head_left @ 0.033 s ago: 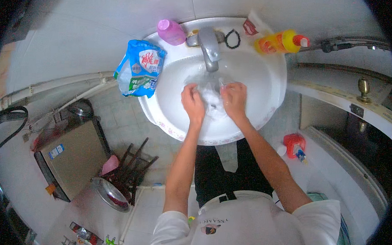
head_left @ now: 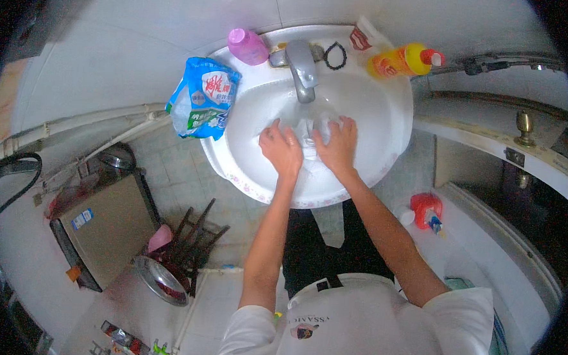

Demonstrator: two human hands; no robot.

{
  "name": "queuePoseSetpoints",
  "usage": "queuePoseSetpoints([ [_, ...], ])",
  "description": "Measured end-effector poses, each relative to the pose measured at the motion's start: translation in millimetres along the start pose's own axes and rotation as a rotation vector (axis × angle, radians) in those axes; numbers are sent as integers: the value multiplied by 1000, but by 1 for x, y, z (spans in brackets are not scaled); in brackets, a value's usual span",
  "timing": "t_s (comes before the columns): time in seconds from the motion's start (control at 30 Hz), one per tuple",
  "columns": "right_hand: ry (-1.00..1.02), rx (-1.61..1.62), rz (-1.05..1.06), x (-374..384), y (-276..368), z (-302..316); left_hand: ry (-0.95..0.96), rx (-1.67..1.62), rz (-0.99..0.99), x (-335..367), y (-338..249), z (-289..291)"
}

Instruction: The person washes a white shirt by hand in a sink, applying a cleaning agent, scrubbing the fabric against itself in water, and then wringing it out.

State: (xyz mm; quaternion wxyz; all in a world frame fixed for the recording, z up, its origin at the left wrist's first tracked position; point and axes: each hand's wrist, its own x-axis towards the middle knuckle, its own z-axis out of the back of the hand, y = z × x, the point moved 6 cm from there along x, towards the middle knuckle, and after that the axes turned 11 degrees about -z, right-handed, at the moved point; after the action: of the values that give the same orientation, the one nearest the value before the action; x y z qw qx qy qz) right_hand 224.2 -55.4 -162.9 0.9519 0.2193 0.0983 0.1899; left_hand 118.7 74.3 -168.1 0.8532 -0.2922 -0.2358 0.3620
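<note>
In the white oval washbasin (head_left: 247,146), a wet white cloth (head_left: 308,148) lies bunched below the grey faucet (head_left: 301,69). My left hand (head_left: 281,150) is at its left side, fingers bent and closed on the fabric. From the other side my right hand (head_left: 337,148) grips the cloth, its thumb toward the middle. Both hands are low in the bowl, a little apart, with fabric between them. The cloth's exact shape is hard to make out, and its far part looks blurred.
On the basin's rim stand a pink bottle (head_left: 248,46), a black beaded bracelet (head_left: 335,56) and a yellow bottle with a red cap (head_left: 406,61). A blue detergent bag (head_left: 204,99) sits at the left edge. A dark stool (head_left: 197,237) and a metal basin (head_left: 162,280) are lower left.
My hands have shifted slightly on the cloth; the right hand's fingers have moved a little toward the middle. The cloth is bunched differently, more gathered between the hands.
</note>
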Motion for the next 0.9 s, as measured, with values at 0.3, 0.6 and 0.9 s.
queuePoseSetpoints([
  [0.3, 232, -254, -5, 40, 0, -66, 387, 394, 19, 21, 12, -66],
  [0.6, 315, 949, -431, 78, -75, -88, -40, -478, 13, 40, -4, -56],
  [0.9, -118, -306, -29, 11, -10, -23, 194, 377, 166, -6, -7, -39],
])
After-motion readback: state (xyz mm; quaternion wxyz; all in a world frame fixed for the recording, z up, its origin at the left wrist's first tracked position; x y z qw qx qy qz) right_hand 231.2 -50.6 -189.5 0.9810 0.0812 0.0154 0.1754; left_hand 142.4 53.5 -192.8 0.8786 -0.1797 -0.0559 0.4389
